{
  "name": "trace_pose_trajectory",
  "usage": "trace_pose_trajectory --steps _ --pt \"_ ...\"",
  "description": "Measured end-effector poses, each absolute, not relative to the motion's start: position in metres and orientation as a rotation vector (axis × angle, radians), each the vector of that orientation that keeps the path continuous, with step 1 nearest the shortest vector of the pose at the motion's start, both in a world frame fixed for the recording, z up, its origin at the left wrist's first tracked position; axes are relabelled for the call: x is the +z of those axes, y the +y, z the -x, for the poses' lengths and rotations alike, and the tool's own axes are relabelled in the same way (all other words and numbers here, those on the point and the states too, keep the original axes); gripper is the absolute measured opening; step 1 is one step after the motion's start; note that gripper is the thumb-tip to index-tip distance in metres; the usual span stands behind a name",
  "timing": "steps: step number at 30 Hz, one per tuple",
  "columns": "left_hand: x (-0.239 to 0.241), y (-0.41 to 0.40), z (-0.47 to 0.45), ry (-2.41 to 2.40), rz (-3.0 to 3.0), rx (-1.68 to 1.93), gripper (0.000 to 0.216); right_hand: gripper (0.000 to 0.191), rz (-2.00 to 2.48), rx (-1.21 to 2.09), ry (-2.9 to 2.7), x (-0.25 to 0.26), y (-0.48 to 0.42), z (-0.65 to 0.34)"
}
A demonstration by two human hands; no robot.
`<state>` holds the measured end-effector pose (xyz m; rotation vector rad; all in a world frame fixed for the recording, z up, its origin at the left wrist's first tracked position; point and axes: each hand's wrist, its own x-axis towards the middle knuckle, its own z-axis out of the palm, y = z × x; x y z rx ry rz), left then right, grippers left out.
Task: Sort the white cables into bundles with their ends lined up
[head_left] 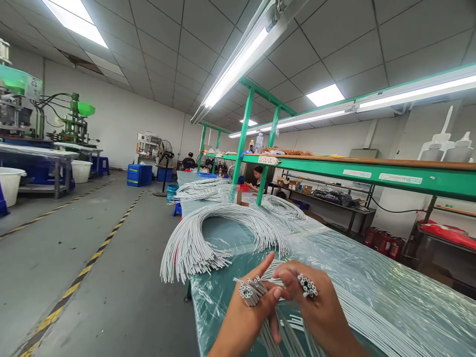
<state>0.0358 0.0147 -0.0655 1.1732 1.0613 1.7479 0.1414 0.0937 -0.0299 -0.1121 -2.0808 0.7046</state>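
I have my left grip (243, 316) closed around a left-hand bundle (249, 291) of thin pale tubes, their hollow ends poking up beside my thumb, with one finger stretched out past them. My right grip (323, 306) is clamped on a right-hand bundle (308, 286) of the same sort, its round open ends turned toward me. Both grips sit close together over the near part of the worktop (206, 300), which has clear, wrinkled plastic over its green surface. Below my hands, the tubes hang down, and long loose strands (375, 317) run off toward the lower right. Just beyond my fingers lies a large coil (188, 243) of pale tubing, curved into an open ring, its cut ends fanned out at the front. A farther stack (203, 189) and a smaller coil (284, 207) rest past it. Above the worktop's right side runs a green-edged shelf (357, 174) carrying white squeeze bottles (459, 148); beyond its posts, a co-worker (257, 181) sits.
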Motion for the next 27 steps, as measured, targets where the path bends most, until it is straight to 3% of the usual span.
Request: trace_pose_trajectory --steps 8,15,27 --pt "-0.060 0.010 -0.036 1.164 -1.134 1.664 0.069 0.024 0.089 0.691 -2.425 -0.020 0.093 -0.141" --pt "-0.063 0.011 -0.032 1.043 -1.241 1.660 0.067 0.017 0.076 0.851 -2.352 -0.016 0.091 -0.145" --pt "-0.068 0.015 -0.033 1.107 -1.256 1.676 0.070 0.023 0.060 0.619 -2.350 -0.027 0.095 -0.145"
